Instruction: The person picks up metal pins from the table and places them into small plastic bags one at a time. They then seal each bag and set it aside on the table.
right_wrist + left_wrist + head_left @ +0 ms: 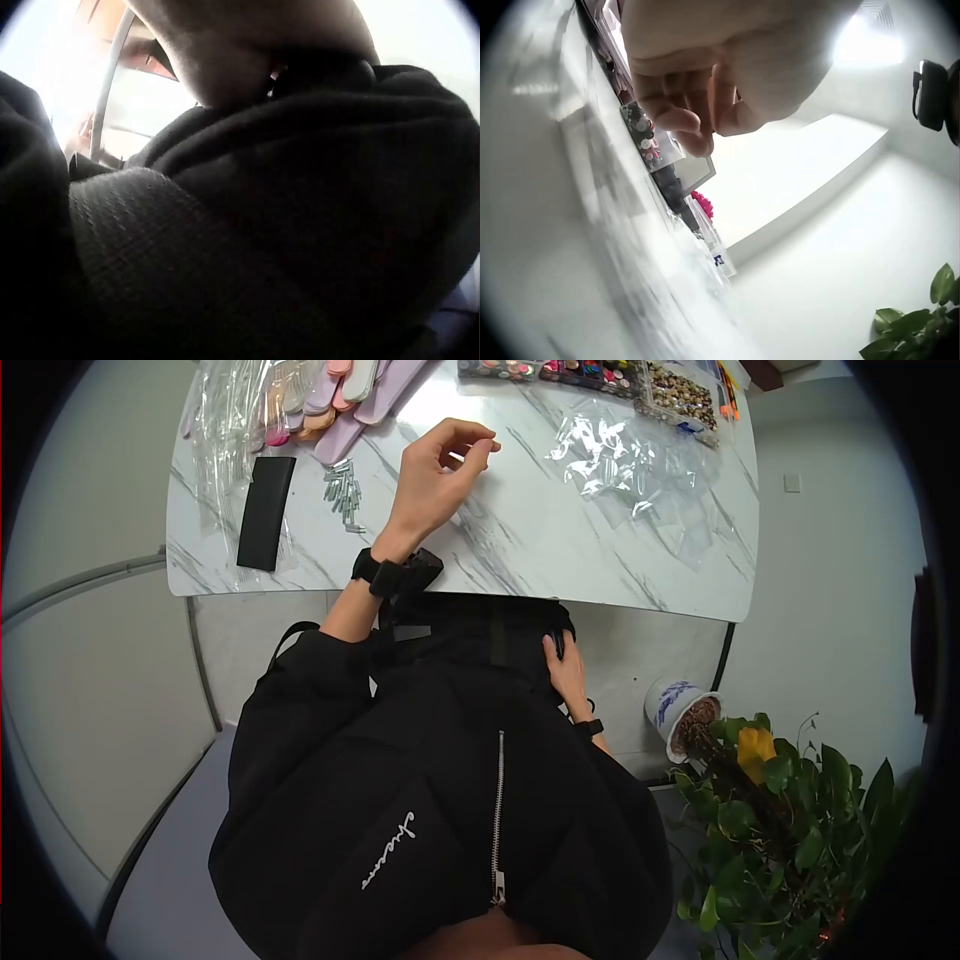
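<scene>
Left hand [437,482], fingers loosely curled, empty, over counter [540,540]; boxes [592,388] of small colourful pieces, 2 o'clock; right hand [568,668], 5 o'clock, grip indiscernible.

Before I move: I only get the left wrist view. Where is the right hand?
Observer: The right hand is below the near edge of the table, against the black clothing, its fingers seemingly round a small dark object.
Operator: What lies just left of the left hand?
Observer: A loose pile of small silvery pieces, on the tabletop.
Operator: And further left?
Observer: A flat black rectangular item, with the pile between it and the left hand.
</scene>
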`<state>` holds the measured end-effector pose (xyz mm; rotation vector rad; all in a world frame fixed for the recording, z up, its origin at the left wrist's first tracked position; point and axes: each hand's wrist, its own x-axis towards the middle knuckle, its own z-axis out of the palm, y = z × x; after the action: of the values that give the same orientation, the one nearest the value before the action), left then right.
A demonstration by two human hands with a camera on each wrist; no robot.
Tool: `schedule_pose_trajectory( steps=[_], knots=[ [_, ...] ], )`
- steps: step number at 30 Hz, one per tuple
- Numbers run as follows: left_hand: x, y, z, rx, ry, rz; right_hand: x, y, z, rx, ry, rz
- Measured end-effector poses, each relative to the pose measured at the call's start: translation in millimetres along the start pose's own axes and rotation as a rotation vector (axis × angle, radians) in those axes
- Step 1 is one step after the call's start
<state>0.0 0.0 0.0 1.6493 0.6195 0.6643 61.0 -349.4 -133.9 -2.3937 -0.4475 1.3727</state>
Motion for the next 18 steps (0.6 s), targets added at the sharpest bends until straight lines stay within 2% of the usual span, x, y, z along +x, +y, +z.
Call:
schedule_pose_trajectory(
  steps=[2,3,8,12,16,18],
  knots=[
    [1,-4,7,-0.080,0.009,0.008,-6,16,-5,0.152,0.036,-0.072],
    [5,-4,-15,-0.032,0.001,0.020,6,5,27,0.292,0.009,-0.149],
    [4,-22,-5,-0.107,-0.006,-0.111,-5,27,-1,0.244,-0.088,-0.153],
    [3,-25,-8,-0.178,0.041,-0.126,2,11,2,0.025,-0.021,-0.066],
    [2,-29,-11,-0.227,0.024,-0.091,0,-10,6,0.093,0.032,0.026],
    [1,-29,-10,-0.247,0.024,-0.093,-4,-3,9,0.282,0.073,0.019]
  ],
)
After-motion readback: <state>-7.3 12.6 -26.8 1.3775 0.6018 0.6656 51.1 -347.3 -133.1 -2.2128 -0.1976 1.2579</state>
